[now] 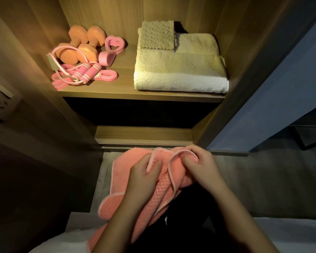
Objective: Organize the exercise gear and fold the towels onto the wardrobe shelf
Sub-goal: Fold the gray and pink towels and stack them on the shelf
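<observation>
**— Head camera first: what are you holding?**

— The salmon-pink towel [153, 198]. It is low in front of me, below the wardrobe's bottom edge, unfolded and crumpled, and it hangs down toward my lap. My left hand [144, 172] pinches its pale piped hem, with my left fingers [154, 166] curled and the thumb against the cloth. My right hand [199, 165] grips another stretch of the same hem, my right fingers [188, 162] bent round a bunched fold. The two hands are near each other but apart.

**— And the shelf above?**

— The wardrobe shelf [126, 88] is lit warm. On its right side lies a big folded towel [179, 72], pale, with its front edge showing white. A small scallop-textured cloth [157, 35] sits folded on the towel's back left corner.

The exercise gear is on the left side. Two orange dumbbells [80, 46] lie side by side at the back, with a pink heart-shaped trainer [115, 44] just beside them. The pink skipping-rope handles [88, 71] are in front, and a pale cord loops over one dumbbell. A flat pink band [106, 76] touches the handles.

**— Anything else in view?**

— A wall socket [0, 99] at the far left, and white bedding [290, 234] in the bottom corners.
</observation>
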